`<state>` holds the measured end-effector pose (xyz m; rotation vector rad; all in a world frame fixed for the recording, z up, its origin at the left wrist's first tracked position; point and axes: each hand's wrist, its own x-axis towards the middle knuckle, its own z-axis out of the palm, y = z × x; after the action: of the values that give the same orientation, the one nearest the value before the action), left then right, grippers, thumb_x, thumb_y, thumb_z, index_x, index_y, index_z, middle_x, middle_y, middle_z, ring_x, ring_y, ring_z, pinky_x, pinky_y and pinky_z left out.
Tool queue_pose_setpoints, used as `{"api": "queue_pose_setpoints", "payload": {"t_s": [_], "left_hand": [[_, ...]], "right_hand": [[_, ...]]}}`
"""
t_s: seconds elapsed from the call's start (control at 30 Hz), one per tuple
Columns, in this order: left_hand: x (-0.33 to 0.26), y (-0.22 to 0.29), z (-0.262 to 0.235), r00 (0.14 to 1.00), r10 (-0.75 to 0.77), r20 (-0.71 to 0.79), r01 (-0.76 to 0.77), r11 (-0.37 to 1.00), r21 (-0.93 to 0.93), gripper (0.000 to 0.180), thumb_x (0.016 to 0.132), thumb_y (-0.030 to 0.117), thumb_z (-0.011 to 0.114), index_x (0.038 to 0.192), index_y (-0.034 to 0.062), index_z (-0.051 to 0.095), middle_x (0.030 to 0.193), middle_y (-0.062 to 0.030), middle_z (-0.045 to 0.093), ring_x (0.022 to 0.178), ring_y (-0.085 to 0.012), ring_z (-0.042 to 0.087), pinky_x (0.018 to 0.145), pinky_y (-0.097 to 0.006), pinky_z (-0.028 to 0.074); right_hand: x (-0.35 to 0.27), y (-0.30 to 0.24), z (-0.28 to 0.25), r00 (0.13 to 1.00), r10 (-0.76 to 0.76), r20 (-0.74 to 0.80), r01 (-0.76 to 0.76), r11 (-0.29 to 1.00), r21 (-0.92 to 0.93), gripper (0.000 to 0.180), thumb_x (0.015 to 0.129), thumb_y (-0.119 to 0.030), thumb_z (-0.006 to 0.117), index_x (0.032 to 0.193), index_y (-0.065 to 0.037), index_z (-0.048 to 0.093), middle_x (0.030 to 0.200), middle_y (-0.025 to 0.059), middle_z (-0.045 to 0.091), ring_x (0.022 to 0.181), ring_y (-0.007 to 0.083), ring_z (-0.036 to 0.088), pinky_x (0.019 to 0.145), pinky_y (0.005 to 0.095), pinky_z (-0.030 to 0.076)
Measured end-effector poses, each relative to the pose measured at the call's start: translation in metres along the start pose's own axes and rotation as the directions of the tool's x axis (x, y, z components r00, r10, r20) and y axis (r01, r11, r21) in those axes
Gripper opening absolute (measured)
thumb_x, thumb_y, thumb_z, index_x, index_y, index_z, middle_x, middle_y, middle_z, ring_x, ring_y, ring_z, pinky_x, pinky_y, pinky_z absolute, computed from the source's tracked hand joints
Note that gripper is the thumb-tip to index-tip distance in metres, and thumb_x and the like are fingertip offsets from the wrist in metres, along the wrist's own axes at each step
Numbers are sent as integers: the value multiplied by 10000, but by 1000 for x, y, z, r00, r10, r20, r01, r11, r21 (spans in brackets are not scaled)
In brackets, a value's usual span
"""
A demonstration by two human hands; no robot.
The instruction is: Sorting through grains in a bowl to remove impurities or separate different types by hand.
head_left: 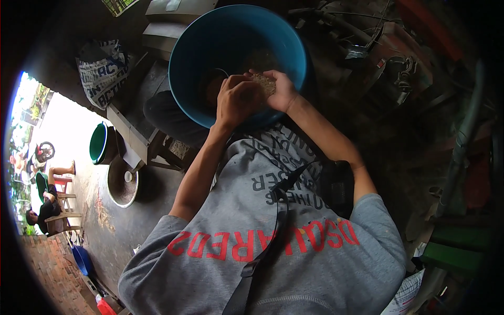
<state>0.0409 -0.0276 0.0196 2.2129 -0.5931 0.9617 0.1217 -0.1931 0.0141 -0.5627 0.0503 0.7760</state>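
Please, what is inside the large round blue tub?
Inside the large round blue tub, a brown, round-edged thing shows beside the left hand. The right hand cups pale, loose flakes. Both hands cover part of the bottom, so what lies beneath them cannot be seen.

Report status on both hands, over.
Right hand cupping tan flaky material; left hand curled alongside, grip hidden. Both over round blue plastic tub. Round brown object partly behind left hand.

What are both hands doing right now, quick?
Left hand: fingers curled; whether it's holding anything can't be told.
Right hand: cupped, holding tan crumbly stuff.
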Motion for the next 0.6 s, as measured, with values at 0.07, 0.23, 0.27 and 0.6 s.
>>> {"api": "queue_pose_setpoints", "payload": {"t_s": [0.07, 0.23, 0.27, 0.6], "left_hand": [[-9, -4, -7, 996, -86, 23, 86, 996, 3, 270, 763, 95, 818, 1029, 107, 773, 1122, -106, 696, 1076, -276, 659, 900, -391, 542], [-11, 0, -26, 991, -119, 64, 118, 993, 26, 264, 732, 140, 845, 983, 126, 762, 1048, -116, 706, 1012, -311, 668, 848, -434, 549], [1, 5, -13, 1000, -3, -11, 3, 1000, 1, 263, 725, 137, 842, 970, 125, 749, 1024, -115, 704, 984, -312, 670, 840, -429, 548], [-22, 8, -12, 946, -316, -77, 263, 882, -391, 254, 867, 37, 767, 1103, 62, 676, 1047, -117, 702, 937, -229, 726, 780, -330, 615]], "right_hand": [[0, 8, 8, 1000, 13, -16, -14, 1000, -8, 463, 1041, -222, 299, 1290, 2, 619, 1301, 189, 682, 1202, 323, 657, 1082, 474, 509], [8, 20, 6, 986, -57, -158, 32, 986, -161, 437, 1055, -210, 349, 1318, 18, 614, 1274, 202, 689, 1187, 298, 670, 1041, 441, 540], [18, -4, -42, 978, -5, 210, 6, 1000, -4, 450, 1061, -223, 343, 1341, 11, 607, 1301, 199, 680, 1207, 304, 663, 1047, 429, 542], [-25, 8, 17, 978, 12, -207, -28, 997, -74, 478, 1107, -272, 288, 1423, -38, 561, 1414, 170, 604, 1328, 279, 575, 1115, 426, 488]]}}
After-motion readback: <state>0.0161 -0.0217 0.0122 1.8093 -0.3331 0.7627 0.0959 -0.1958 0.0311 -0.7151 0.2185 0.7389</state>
